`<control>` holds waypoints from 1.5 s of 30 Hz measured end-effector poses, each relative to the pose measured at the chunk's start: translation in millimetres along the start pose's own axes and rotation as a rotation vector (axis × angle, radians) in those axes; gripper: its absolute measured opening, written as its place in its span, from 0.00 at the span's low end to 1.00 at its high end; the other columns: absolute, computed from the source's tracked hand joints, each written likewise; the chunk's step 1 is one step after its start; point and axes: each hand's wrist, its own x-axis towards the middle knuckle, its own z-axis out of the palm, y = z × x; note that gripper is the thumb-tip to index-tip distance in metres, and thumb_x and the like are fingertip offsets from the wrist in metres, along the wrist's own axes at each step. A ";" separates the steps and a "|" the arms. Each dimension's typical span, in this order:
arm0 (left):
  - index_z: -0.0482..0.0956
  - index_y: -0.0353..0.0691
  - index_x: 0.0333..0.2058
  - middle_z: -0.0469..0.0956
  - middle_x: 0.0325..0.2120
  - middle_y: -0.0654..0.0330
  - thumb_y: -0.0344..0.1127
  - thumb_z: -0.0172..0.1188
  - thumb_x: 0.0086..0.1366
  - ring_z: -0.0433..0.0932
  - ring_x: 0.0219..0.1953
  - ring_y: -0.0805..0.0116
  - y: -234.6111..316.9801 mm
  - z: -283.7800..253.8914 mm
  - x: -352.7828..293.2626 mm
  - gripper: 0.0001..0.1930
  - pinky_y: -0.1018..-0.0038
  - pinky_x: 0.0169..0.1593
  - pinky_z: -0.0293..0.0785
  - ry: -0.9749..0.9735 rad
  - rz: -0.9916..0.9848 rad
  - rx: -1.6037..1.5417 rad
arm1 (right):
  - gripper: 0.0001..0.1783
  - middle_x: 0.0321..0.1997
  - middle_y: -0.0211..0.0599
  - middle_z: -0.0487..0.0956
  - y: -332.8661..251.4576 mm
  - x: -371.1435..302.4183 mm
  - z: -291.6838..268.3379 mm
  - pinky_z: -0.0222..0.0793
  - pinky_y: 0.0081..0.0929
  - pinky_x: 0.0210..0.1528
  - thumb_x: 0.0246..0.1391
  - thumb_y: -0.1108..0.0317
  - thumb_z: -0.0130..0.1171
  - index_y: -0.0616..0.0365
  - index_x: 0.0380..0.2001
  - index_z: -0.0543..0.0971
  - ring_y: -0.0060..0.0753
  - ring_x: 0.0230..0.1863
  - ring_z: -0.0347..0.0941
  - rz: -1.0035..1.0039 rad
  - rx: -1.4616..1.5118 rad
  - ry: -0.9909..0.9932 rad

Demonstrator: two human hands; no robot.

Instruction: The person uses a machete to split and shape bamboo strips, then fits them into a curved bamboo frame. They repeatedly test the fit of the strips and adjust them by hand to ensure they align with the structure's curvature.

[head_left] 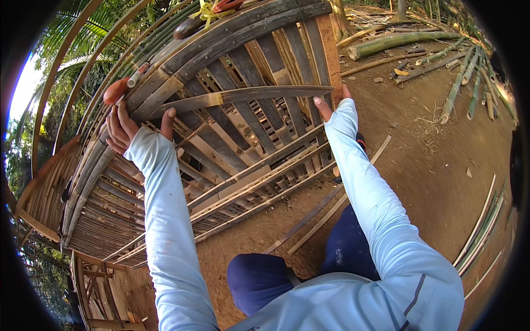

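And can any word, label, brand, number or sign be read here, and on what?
None can be read.
The dark strip between the left hand and right hand shows no visible lettering.
A small dark mark low on the light blue shirt is too small to read.

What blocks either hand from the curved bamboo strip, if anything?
Nothing visible: the left hand and right hand are at opposite ends of the bamboo strip. The slatted frame lies behind it; a reddish board is at the right hand.
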 end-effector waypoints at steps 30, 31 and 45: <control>0.54 0.48 0.68 0.54 0.67 0.56 0.72 0.70 0.42 0.47 0.71 0.54 -0.2 -5.4 -1.1 0.60 0.44 0.70 0.33 -0.046 -0.045 0.006 | 0.57 0.65 0.72 0.62 -9.1 -4.9 4.0 0.58 0.45 0.69 0.44 0.55 0.77 0.73 0.67 0.55 0.61 0.69 0.59 -0.016 0.062 -0.004; 0.54 0.48 0.68 0.55 0.67 0.56 0.72 0.70 0.42 0.47 0.71 0.54 0.7 -4.9 -1.3 0.60 0.44 0.70 0.34 -0.046 -0.048 0.002 | 0.56 0.65 0.72 0.63 -6.7 -4.5 4.1 0.58 0.45 0.69 0.44 0.55 0.77 0.74 0.66 0.55 0.60 0.69 0.60 -0.010 0.063 0.001; 0.61 0.46 0.66 0.60 0.63 0.55 0.75 0.68 0.41 0.53 0.68 0.54 -3.4 7.2 0.2 0.58 0.47 0.69 0.41 0.075 0.048 0.018 | 0.54 0.65 0.69 0.64 -16.0 -3.1 -4.3 0.60 0.44 0.68 0.43 0.56 0.77 0.73 0.66 0.58 0.58 0.67 0.63 -0.003 -0.072 0.009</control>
